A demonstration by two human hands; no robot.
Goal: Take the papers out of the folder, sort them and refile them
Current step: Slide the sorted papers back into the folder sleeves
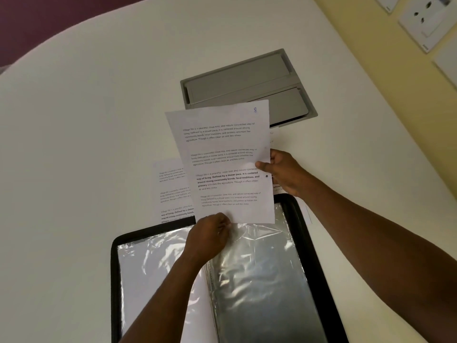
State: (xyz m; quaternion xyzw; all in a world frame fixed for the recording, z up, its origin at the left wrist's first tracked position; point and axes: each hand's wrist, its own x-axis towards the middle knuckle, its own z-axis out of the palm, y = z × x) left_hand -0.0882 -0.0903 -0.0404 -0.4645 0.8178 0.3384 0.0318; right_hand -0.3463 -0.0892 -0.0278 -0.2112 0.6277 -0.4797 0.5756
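Observation:
A black-edged folder (312,246) lies open on the white table, showing clear plastic sleeves (257,268). Above it a printed sheet (222,144) marked 8 in its top right corner is held up. My right hand (284,173) pinches the sheet's right edge, thumb on the front. My left hand (210,236) sits at the sheet's bottom edge, fingers curled at the top of a sleeve; whether it grips the sleeve or the paper I cannot tell. Another printed page (170,191) lies flat on the table behind the folder, partly hidden by the held sheet.
A grey metal cable hatch (237,78) is set into the table beyond the papers. More paper edges (277,186) peek out under my right hand. A yellow wall with a white power socket (425,21) runs along the right.

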